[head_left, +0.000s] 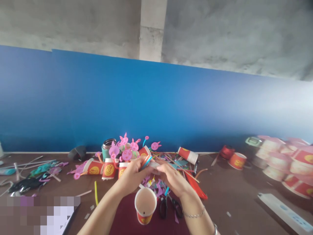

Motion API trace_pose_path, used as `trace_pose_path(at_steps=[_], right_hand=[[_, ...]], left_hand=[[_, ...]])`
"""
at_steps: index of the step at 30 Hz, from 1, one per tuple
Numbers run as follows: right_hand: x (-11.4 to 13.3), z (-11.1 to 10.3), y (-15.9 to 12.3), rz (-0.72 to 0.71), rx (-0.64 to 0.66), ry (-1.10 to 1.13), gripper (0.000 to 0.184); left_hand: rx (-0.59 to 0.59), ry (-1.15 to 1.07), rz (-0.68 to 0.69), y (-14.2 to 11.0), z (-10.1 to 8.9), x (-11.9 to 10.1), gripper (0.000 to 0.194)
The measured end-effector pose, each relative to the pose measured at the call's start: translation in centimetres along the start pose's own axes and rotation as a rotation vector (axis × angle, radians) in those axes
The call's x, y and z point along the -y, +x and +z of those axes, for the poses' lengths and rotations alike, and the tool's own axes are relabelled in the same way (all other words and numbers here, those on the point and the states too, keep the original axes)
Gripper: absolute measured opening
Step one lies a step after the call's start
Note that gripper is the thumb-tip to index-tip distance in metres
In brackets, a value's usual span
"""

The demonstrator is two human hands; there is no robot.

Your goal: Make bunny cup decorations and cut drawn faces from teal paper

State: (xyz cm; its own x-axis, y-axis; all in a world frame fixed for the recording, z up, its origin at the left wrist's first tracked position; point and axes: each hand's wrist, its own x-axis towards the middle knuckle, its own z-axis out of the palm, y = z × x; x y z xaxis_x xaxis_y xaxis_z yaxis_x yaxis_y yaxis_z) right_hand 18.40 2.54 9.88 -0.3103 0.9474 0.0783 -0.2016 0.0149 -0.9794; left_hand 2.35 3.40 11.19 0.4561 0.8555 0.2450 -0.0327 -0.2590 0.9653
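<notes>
My left hand (133, 176) is closed on a small item with blue, white and orange stripes (146, 161), whose kind I cannot make out. Close beside it, the fingers of my right hand (172, 178) are bent together at a pale, whitish piece (154, 165) between the hands. Below them an upright, open paper cup (144, 218) stands near the front, with a small dark spot inside. Black-handled scissors (163, 208) lie right of the cup. Purple paper scraps (160, 189) are spread under my hands.
Pink paper animal figures (126, 155) rise from red-and-white cups (109, 169) behind my left hand. Stacked cups (276, 160) crowd the right side, near a white power strip (285, 210). A red pouch-like thing (195, 186) lies right of centre. A blue partition (156, 104) bounds the back.
</notes>
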Motion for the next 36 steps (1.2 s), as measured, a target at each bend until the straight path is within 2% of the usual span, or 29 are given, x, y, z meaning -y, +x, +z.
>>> trace_pose_path(at_steps=[3, 6, 11, 13, 15, 18, 20, 23, 26, 28, 33, 36], right_hand=[[0.0, -0.5, -0.2, -0.009, 0.016, -0.033, 0.016], [0.3, -0.8, -0.4, -0.048, 0.101, -0.027, 0.018], [1.1, -0.6, -0.6, -0.075, 0.185, 0.034, 0.018], [1.1, -0.5, -0.7, -0.070, 0.146, -0.023, 0.020], [0.9, -0.5, -0.7, -0.069, 0.054, -0.137, 0.021], [0.6, -0.6, -0.6, -0.067, -0.036, -0.265, 0.022], [0.5, -0.7, -0.6, -0.063, -0.022, -0.266, 0.022], [0.6, -0.9, -0.6, -0.073, 0.043, -0.198, 0.019], [0.8, -1.1, -0.5, -0.066, 0.120, -0.132, 0.019], [0.8, -1.1, -0.4, -0.044, 0.118, -0.128, 0.019], [0.8, -0.8, -0.4, -0.037, -0.009, -0.236, 0.019], [0.9, -0.8, -0.4, -0.073, -0.020, -0.258, 0.019]], left_hand=[[0.050, -0.100, 0.015, -0.1, 0.1, -0.3, 0.035], [0.112, -0.214, 0.019, -0.2, 0.1, -0.4, 0.034], [0.006, -0.276, -0.051, -0.3, -0.4, -0.4, 0.032], [0.007, -0.261, -0.031, -0.5, -0.5, -0.5, 0.032], [0.013, -0.180, -0.006, -0.6, -0.4, -0.7, 0.033], [0.012, -0.048, 0.000, -0.6, -0.3, -0.8, 0.024], [0.040, -0.058, -0.010, -0.4, -0.3, -0.7, 0.020], [0.074, -0.186, -0.005, -0.2, -0.2, -0.5, 0.026], [0.071, -0.266, -0.013, -0.1, -0.3, -0.3, 0.031], [0.049, -0.268, -0.043, -0.1, -0.3, -0.3, 0.033], [0.002, -0.149, -0.051, -0.2, -0.6, -0.2, 0.048], [-0.022, 0.059, -0.035, -0.2, -0.7, -0.3, 0.039]])
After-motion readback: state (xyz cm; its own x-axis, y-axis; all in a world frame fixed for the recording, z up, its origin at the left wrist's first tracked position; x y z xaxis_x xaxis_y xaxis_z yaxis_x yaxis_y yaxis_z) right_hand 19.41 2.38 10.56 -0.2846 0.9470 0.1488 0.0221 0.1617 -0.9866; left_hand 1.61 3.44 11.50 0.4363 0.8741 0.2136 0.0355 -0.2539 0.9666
